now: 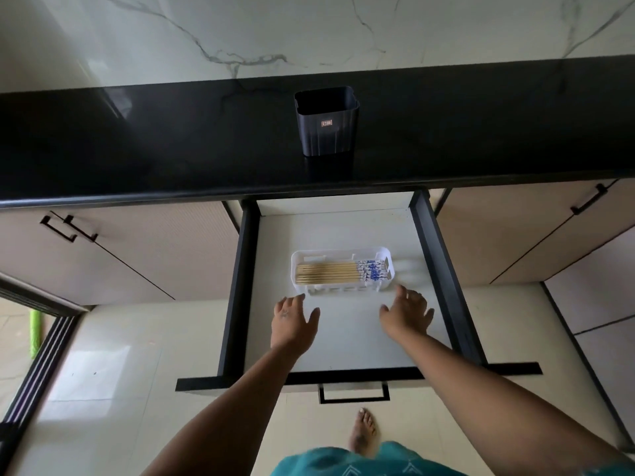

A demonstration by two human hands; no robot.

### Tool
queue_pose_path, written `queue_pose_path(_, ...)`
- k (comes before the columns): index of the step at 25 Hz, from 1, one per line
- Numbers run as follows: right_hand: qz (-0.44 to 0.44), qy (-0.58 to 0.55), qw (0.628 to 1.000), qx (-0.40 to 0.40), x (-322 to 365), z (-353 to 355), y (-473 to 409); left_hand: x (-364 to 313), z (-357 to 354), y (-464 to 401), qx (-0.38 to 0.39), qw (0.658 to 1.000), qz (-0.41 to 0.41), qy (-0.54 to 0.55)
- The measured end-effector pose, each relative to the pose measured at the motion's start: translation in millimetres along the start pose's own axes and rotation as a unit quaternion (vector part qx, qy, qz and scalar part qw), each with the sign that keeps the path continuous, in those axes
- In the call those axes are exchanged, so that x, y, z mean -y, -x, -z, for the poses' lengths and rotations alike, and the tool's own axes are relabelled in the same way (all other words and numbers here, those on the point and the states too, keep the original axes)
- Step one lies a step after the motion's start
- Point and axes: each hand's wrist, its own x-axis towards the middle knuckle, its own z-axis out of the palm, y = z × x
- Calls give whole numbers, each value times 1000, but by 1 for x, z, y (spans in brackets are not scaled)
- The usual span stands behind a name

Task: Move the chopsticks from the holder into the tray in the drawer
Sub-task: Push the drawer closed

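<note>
Several wooden chopsticks [330, 272] with blue-patterned ends lie side by side in a white tray [298, 259] inside the open drawer [405, 242]. A dark holder [326, 127] stands upright on the black countertop, with nothing sticking out of it. My left hand [292, 321] hovers just in front of the tray's left end, fingers spread, holding nothing. Near the tray's right front corner is my right hand [407, 312], also with fingers apart and holding nothing.
The black countertop [137, 149] overhangs the drawer's back. Black drawer sides [237, 276] flank the white floor. Closed cabinet doors with black handles [68, 228] stand on both sides. A bare foot [362, 434] rests on the tiled floor below the drawer front.
</note>
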Motion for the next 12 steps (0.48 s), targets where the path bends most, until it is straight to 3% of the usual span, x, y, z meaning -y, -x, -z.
queue_pose_path(4,158,40,980,-115,-2,-3,68,-3,0,56,-72,991,-105,-42)
queue_pose_path(7,203,26,965,-167,-15,-27,134,20,-1,111,-121,969,-201,-81)
queue_pose_path(10,222,58,960,-159,-34,-64,183,56,-14,154,-91,949,-254,-164)
queue_pose_path(12,212,74,965,-134,-43,-76,195,74,-23,170,-42,947,-231,-220)
